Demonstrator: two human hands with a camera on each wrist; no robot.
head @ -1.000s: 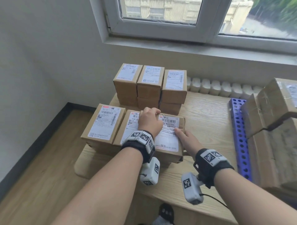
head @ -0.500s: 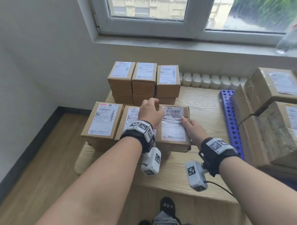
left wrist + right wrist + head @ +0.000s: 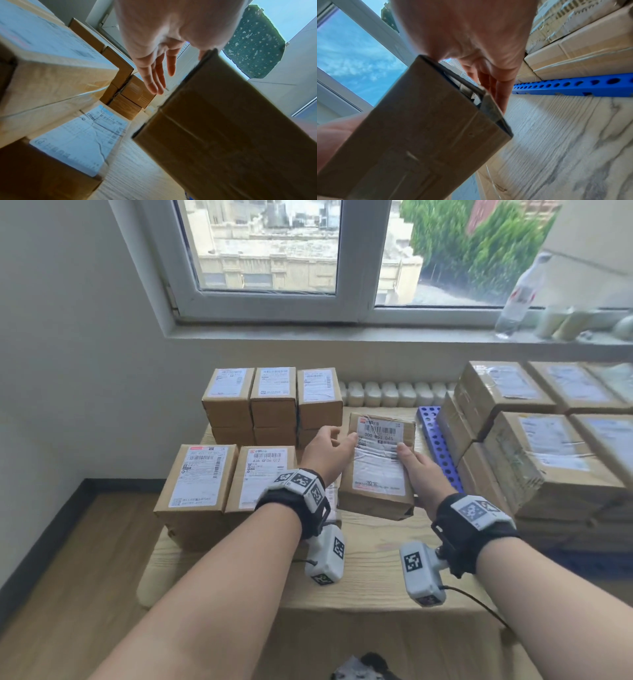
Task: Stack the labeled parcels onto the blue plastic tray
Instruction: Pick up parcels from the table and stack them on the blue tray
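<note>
A brown labeled parcel [image 3: 378,465] hangs tilted above the wooden table [image 3: 373,546]. My right hand [image 3: 412,465] grips its right side, thumb on the label and fingers [image 3: 496,86] down the far face. My left hand [image 3: 330,445] is at the parcel's left edge; its fingers [image 3: 158,75] are straight and off the box, and only the thumb touches the cardboard [image 3: 231,128]. The blue plastic tray [image 3: 435,440] with round holes lies to the right, its rim [image 3: 573,86] just past my right hand. Taped parcels [image 3: 548,467] are stacked on it.
Two labeled parcels [image 3: 200,477] [image 3: 263,474] stand at the table's front left. Small boxes [image 3: 274,402] are stacked in two layers at the back left. A row of white bottles [image 3: 390,393] lines the wall. A water bottle [image 3: 517,299] stands on the sill.
The parcel has come up off the table and moved right, toward the tray. My left hand has slid off its top to its left edge. The view has tilted up.
</note>
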